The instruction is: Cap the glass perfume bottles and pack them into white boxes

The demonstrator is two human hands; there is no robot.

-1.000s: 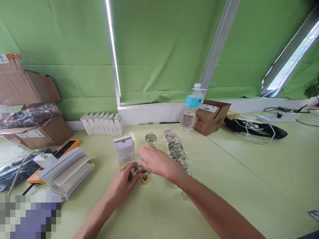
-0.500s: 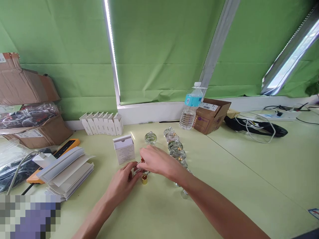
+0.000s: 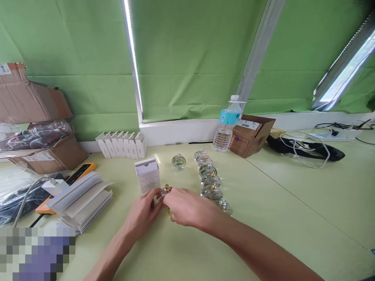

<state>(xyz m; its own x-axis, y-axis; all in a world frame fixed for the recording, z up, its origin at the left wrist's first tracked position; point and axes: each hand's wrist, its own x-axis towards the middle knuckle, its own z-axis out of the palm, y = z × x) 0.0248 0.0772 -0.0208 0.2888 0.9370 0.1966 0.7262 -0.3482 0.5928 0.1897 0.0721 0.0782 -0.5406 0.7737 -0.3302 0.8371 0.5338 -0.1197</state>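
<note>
My left hand is closed around the side of a clear glass perfume bottle on the table; its gold spray neck shows uncovered on top. My right hand lies just right of and in front of that bottle, fingers curled down on a small gold cap, which they mostly hide. Behind the bottle stands an open white box. Another round perfume bottle is farther back, and several more form a row of bottles to the right, the nearest partly behind my right wrist.
Several small white boxes line the back wall. A water bottle and a cardboard box stand back right. Folded white cartons, an orange power strip and stacked cardboard boxes are at left.
My right hand has come down from the bottle's neck to the gold cap in front, leaving the gold neck in view. My left hand stays on the bottle.
</note>
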